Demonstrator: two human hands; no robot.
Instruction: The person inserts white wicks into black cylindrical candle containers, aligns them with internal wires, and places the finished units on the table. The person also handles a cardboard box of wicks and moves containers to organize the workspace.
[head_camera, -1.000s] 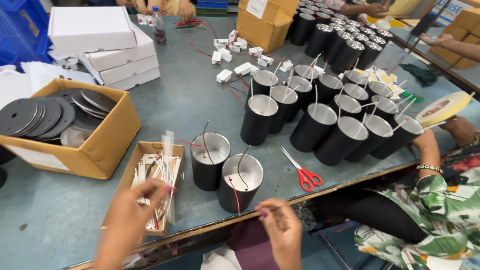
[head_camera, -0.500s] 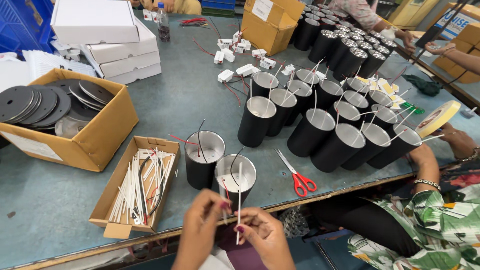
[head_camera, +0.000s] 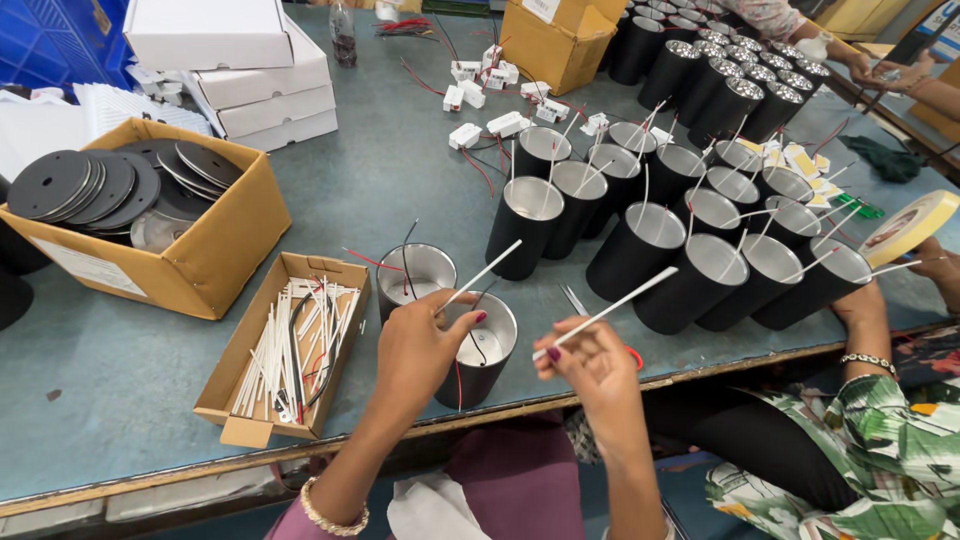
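Both hands are now sitting apart, having separated since half a second ago. Left hand (head_camera: 420, 345) is pinching one thin white plastic tube (head_camera: 480, 277) angled up to the right; right hand (head_camera: 590, 365) is gripping a second thin white tube (head_camera: 610, 310). They are hovering over a black cylindrical can with a silver interior (head_camera: 487, 345), half hiding it. Red-handled scissors (head_camera: 600, 325) are mostly lying hidden behind the right hand. A shallow cardboard tray of white tubes (head_camera: 290, 350) is sitting just left.
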